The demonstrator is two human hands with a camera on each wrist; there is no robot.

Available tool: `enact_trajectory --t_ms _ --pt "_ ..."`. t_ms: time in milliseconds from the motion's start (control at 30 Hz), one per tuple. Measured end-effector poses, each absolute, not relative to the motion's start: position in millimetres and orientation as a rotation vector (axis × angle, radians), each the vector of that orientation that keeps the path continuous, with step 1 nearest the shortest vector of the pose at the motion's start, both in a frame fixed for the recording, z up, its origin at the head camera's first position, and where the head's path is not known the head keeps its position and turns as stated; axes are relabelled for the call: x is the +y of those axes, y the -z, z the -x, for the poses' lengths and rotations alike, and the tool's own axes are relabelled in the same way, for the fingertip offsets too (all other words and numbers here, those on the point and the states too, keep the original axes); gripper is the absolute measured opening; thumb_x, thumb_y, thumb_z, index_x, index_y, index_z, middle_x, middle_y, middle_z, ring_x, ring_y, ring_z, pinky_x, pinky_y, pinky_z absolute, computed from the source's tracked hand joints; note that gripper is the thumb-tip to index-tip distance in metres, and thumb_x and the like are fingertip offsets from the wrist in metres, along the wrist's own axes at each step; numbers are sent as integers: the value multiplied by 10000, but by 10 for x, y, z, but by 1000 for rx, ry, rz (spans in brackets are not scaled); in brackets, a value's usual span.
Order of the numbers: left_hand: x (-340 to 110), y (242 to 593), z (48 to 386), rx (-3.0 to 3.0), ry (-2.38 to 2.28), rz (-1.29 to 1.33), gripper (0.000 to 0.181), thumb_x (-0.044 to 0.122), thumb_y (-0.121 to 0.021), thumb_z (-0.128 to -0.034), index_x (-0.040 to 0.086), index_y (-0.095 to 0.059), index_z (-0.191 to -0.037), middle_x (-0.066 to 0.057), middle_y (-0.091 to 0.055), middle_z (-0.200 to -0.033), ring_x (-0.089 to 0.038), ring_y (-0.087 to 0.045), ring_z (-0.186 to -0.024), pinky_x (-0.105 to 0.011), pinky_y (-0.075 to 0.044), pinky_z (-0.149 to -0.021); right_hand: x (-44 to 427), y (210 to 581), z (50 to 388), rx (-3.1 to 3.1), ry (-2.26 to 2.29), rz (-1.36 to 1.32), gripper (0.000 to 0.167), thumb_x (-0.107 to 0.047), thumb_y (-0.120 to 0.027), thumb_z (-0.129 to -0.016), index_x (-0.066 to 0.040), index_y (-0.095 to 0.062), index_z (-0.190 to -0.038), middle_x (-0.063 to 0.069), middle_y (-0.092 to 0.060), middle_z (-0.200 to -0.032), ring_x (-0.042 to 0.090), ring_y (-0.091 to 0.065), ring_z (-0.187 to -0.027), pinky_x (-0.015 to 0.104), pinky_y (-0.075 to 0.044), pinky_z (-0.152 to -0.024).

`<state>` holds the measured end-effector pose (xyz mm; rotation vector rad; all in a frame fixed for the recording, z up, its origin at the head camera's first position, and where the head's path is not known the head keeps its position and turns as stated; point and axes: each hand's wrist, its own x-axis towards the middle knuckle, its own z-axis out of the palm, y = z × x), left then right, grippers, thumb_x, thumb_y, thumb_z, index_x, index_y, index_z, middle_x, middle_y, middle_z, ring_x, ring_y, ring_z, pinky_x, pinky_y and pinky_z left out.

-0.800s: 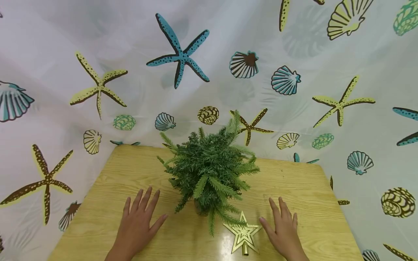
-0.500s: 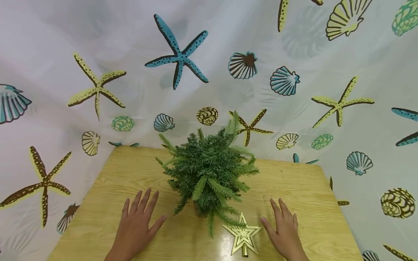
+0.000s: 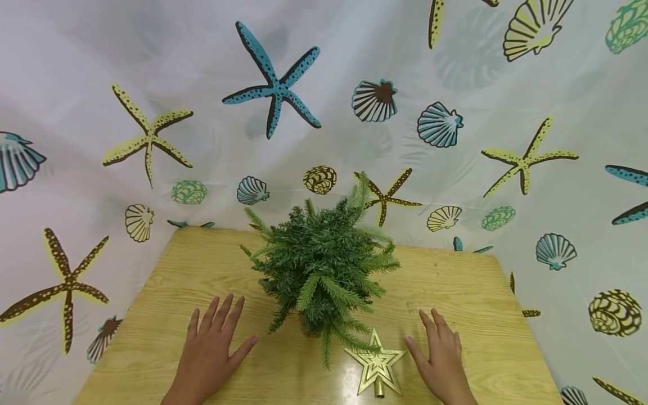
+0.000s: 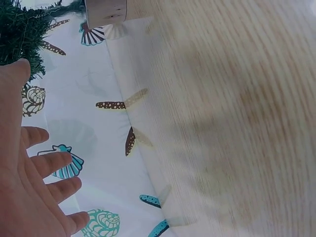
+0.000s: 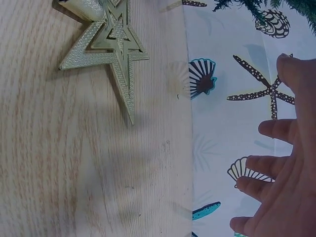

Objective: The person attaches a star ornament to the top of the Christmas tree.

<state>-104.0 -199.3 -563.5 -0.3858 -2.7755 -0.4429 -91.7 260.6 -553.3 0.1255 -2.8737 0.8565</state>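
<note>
A small green artificial tree [image 3: 324,259] stands upright at the middle of the wooden table, its brown base [image 4: 106,11] partly under the branches. To its left my left hand [image 3: 207,351] lies palm down with fingers spread, holding nothing. A gold star [image 3: 376,363] with a short tube at its bottom lies in front of the tree, a branch tip over its upper part. Just right of the star, my right hand [image 3: 440,357] has its fingers extended and holds nothing; in the right wrist view the star [image 5: 118,47] and the hand [image 5: 281,182] are apart.
The wooden table [image 3: 202,253] has a light grain and rounded back corners. Behind it and at both sides hangs a white cloth [image 3: 334,45] printed with starfish and shells.
The head view has shifted very slightly. Both hands, the tree and the star keep their places on the table.
</note>
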Motion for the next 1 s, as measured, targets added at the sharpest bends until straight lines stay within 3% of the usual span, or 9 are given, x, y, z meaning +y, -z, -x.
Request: enact_trajectory --t_ms 367,867,1000 --pt "-1944 5627 1043 -2696 508 432 826 460 -756 -922 103 -424 -1589 -207 -475 -1541 -460 -435 -1394 -697 -299 -1084 2599 5597 902 -2833 -868 -108 623 -395 -635 -1040 -4 -477 -1498 303 -392 -1550 565 -377 -1377 842 -165 -1035" --pt "-1876 5579 1066 -2499 627 488 671 342 -774 -921 11 -558 -1464 -214 -634 -1320 -432 -612 -1177 -649 -466 -929 2608 5620 868 -2812 -902 -118 572 -350 -642 -1044 13 -508 -1465 295 -475 -1487 549 -480 -1311 800 -360 -948" --pt "-1812 5529 1055 -2443 697 466 606 255 -795 -899 15 -598 -1420 -193 -656 -1288 -411 -634 -1141 -643 -482 -899 2600 5637 853 -2821 -955 -113 554 -351 -646 -1043 -4 -518 -1455 257 -512 -1452 492 -532 -1274 711 -449 -959"
